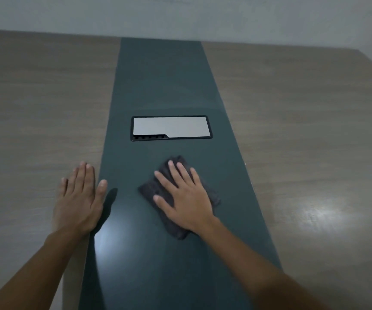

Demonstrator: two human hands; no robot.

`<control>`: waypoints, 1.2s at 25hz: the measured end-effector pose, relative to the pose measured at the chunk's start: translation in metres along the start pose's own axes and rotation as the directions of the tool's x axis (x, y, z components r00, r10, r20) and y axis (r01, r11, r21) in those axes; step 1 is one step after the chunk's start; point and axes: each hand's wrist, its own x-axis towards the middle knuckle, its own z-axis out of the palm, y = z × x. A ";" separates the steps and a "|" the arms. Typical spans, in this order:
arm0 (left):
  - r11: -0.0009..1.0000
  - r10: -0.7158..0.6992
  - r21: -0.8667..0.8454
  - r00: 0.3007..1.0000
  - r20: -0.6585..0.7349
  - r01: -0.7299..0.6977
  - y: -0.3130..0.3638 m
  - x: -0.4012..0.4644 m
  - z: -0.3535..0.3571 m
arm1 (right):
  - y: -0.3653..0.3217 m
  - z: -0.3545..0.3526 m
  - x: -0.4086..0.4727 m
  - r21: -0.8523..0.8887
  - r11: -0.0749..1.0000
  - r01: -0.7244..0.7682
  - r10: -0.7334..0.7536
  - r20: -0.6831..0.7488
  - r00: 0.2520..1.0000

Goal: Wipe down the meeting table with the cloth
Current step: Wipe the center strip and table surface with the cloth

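Our right hand (pixel 186 201) presses flat, fingers spread, on the dark cloth (pixel 178 198) on the table (pixel 303 130); our left hand (pixel 79 198) rests flat, fingers straight.

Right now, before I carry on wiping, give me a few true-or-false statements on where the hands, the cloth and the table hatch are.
1. The right hand presses flat on the dark grey folded cloth. True.
2. The cloth lies on the wood-grain part of the meeting table. False: it lies on the dark green centre strip.
3. The left hand holds a second cloth. False: it rests flat and bare, mostly on the wood-grain surface.
4. The silver rectangular cable hatch sits beyond the cloth, apart from it. True.
5. The right hand's fingers are curled into a fist. False: they are spread straight.
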 end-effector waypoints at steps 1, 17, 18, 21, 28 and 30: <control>1.000 0.000 -0.005 1.000 -0.003 0.000 -0.001 0.004 0.000 | 0.018 -0.003 -0.018 -0.002 1.000 0.007 -0.007 -0.018 1.000; 0.999 -0.021 -0.042 1.000 -0.022 0.020 -0.005 0.029 -0.003 | -0.020 0.003 0.105 -0.013 0.985 -0.172 0.172 0.017 0.985; 0.999 -0.022 -0.041 1.000 -0.017 0.021 -0.005 0.029 -0.004 | -0.027 0.003 0.099 -0.003 0.993 -0.117 0.117 0.037 0.993; 0.999 -0.005 -0.047 1.000 -0.021 0.004 -0.005 0.029 -0.005 | -0.004 -0.002 0.086 0.013 0.997 -0.072 0.071 0.040 0.997; 0.999 -0.036 -0.035 0.999 -0.023 0.035 0.000 0.030 -0.006 | 0.000 -0.003 0.126 -0.026 0.961 -0.276 0.276 -0.006 0.961; 0.999 -0.036 -0.030 0.999 -0.024 0.035 -0.001 0.030 -0.005 | -0.029 0.001 0.142 -0.012 0.982 -0.189 0.189 0.015 0.982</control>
